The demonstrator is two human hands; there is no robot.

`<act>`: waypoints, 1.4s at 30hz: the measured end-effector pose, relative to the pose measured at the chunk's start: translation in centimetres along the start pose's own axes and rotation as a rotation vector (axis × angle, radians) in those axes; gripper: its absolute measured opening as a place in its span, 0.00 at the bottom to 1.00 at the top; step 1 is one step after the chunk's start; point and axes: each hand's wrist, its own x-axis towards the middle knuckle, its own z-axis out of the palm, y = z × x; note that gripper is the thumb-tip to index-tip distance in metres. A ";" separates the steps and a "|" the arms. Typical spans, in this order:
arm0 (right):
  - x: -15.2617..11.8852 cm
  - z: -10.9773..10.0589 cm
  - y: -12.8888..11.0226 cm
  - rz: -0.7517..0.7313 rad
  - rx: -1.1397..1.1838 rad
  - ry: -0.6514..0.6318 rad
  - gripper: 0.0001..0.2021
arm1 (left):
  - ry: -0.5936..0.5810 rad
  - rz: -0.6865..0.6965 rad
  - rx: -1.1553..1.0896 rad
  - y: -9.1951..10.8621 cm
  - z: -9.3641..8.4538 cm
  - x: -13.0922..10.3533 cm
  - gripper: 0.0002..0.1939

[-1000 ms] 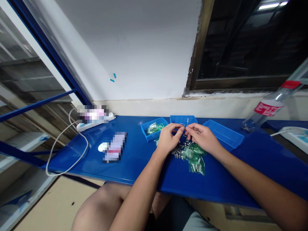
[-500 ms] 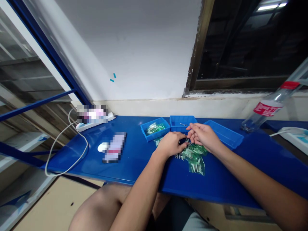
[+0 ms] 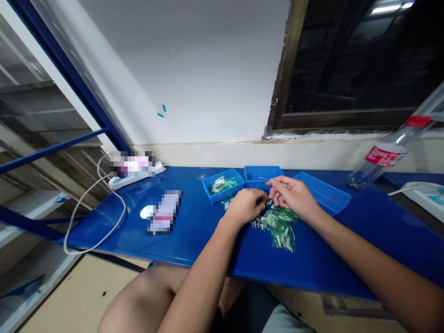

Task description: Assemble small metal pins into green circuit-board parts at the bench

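My left hand (image 3: 245,204) is closed in a pinch over the table, its fingertips meeting close to my right hand. What it pinches is small and mostly hidden. My right hand (image 3: 290,193) has curled fingers, and a thin metal rod (image 3: 264,178) sticks out past its thumb and forefinger to the left. Small shiny metal parts (image 3: 257,223) lie loose below my left hand. Green plastic bags (image 3: 283,238) with pale, slim pieces inside spread under and in front of both hands.
Behind the hands stand a blue bin with bagged pieces (image 3: 212,199), a second blue bin (image 3: 251,173) and a third blue bin (image 3: 328,196). A plastic bottle (image 3: 385,155) leans at the right. A blurred-out flat object (image 3: 165,212), a white disc (image 3: 148,212) and a cable (image 3: 126,208) are leftward.
My left fingers have shifted slightly and pinch closer to my right fingertips. The thin rod's tip has moved a little left. The bags and bins stay put.
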 end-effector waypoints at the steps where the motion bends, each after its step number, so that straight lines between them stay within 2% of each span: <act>1: 0.0 0.0 -0.1 0.002 -0.001 0.004 0.25 | 0.007 -0.009 -0.015 0.0 0.1 0.0 0.09; 6: 0.0 0.1 -0.1 -0.011 -0.027 0.007 0.25 | 0.069 -0.004 -0.057 -0.1 0.2 0.0 0.10; 10: -0.1 -0.1 0.5 -0.115 -0.128 0.023 0.21 | 0.198 0.008 -0.132 0.2 0.0 0.2 0.11; 14: -0.2 -0.3 0.8 -0.282 -0.321 0.050 0.15 | 0.364 -0.099 -0.270 0.6 -0.1 0.4 0.05; 18: -0.2 -0.3 0.9 -0.403 -0.432 0.010 0.12 | 0.437 -0.185 -0.451 0.5 0.0 0.6 0.06; 24: -0.1 -0.4 1.1 -0.455 -0.432 -0.029 0.10 | 0.429 -0.230 -0.603 0.2 0.3 0.6 0.09; 32: -0.5 -0.1 0.4 -0.520 -0.544 -0.001 0.12 | 0.370 -0.249 -0.774 0.6 0.1 0.7 0.12; 36: -0.6 -0.1 0.3 -0.513 -0.535 0.046 0.13 | 0.393 -0.235 -0.616 1.1 -0.2 0.6 0.10; 39: -0.6 -0.2 0.4 -0.524 -0.529 0.060 0.12 | 0.320 -0.228 -0.523 1.4 -0.5 0.4 0.14; 42: -0.6 -0.3 0.4 -0.525 -0.548 0.053 0.11 | 0.281 -0.227 -0.519 1.2 -0.5 0.3 0.15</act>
